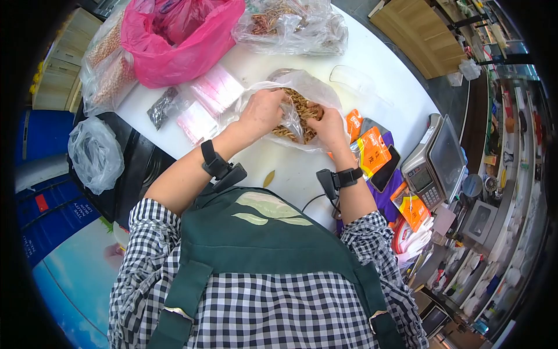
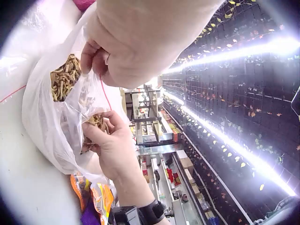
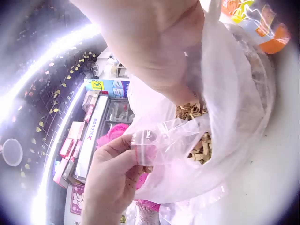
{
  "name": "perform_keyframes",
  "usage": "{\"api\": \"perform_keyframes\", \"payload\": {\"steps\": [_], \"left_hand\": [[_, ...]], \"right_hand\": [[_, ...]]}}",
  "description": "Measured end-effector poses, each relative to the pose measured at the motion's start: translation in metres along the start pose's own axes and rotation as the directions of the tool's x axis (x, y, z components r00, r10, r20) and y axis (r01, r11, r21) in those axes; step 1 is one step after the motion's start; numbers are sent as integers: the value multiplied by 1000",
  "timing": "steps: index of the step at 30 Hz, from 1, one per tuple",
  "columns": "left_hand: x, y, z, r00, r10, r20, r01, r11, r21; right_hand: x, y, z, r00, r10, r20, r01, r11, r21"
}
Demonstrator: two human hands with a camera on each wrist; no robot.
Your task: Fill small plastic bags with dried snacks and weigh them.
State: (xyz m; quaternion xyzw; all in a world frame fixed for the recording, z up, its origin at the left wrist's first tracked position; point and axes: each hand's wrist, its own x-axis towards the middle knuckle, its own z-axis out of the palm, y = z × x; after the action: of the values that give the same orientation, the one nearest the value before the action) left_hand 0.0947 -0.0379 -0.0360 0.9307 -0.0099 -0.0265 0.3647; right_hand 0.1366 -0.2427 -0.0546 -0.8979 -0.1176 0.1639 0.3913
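Note:
A white, translucent plastic bag [image 1: 322, 87] sits with its mouth spread on the table, holding brown dried slices [image 1: 301, 106]. At the left side of its mouth, my left hand [image 1: 264, 110] pinches the edge of a small clear zip bag [image 3: 157, 144], which reaches in over the slices. My right hand [image 1: 330, 129] is inside the larger bag at its right side. In the left wrist view, its thumb and fingers hold a bunch of dried slices [image 2: 97, 123] beside the zip bag. The right fingertips are partly hidden in the right wrist view.
Flat zip bags [image 1: 216, 90] and a pink bag [image 1: 186, 43] lie left and behind. Another clear bag of dried goods [image 1: 290, 29] stands at the back. Orange packets [image 1: 373, 152], a phone [image 1: 385, 168] and a scale [image 1: 427, 168] are on the right.

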Motion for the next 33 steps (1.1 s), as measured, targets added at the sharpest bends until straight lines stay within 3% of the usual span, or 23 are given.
{"api": "perform_keyframes", "payload": {"steps": [1,3,4,5,7,8,10,12,14,15,18,22,24,33], "left_hand": [[0,2,1,1000,-1,-1,1,1000,-3],[0,7,0,982,145,-119,-134,986,95],[0,10,-1,982,145,-118,-134,986,95],[0,14,-2,980,173,-96,-159,977,140],[0,18,1,977,202,-69,-186,965,184],[-1,17,6,973,224,-64,-212,966,150],[1,12,16,968,245,-62,-237,964,119],[1,11,23,965,229,-130,-234,972,-31],[-1,17,26,982,149,-113,-163,979,-123],[-3,19,26,993,69,-94,-87,974,-208],[-3,19,25,999,2,-43,-15,955,-298],[-5,15,25,997,30,-67,-48,958,-283],[-5,14,26,984,111,-141,-141,964,-226],[-5,12,22,977,116,-181,-153,967,-205]], "right_hand": [[2,4,-2,1000,0,2,0,1000,-3],[8,6,-7,993,12,-119,3,993,120],[10,4,-10,983,-64,-172,95,979,181],[10,3,-13,983,-62,-174,94,979,181],[4,-27,-24,997,19,-71,21,854,520],[2,-30,-24,998,-3,-68,42,814,579],[-6,-47,-27,998,-15,-67,52,814,578],[-8,-49,-21,998,-23,-67,57,815,577],[-9,-40,-10,962,-186,-198,239,927,290],[-10,-41,-7,963,-183,-198,236,928,290],[-14,-44,2,886,-350,-305,381,923,47],[-16,-45,6,865,-368,-340,388,922,-12],[-17,-48,7,864,-394,-313,401,915,-45],[-20,-61,-7,894,-378,-239,397,917,35]]}}
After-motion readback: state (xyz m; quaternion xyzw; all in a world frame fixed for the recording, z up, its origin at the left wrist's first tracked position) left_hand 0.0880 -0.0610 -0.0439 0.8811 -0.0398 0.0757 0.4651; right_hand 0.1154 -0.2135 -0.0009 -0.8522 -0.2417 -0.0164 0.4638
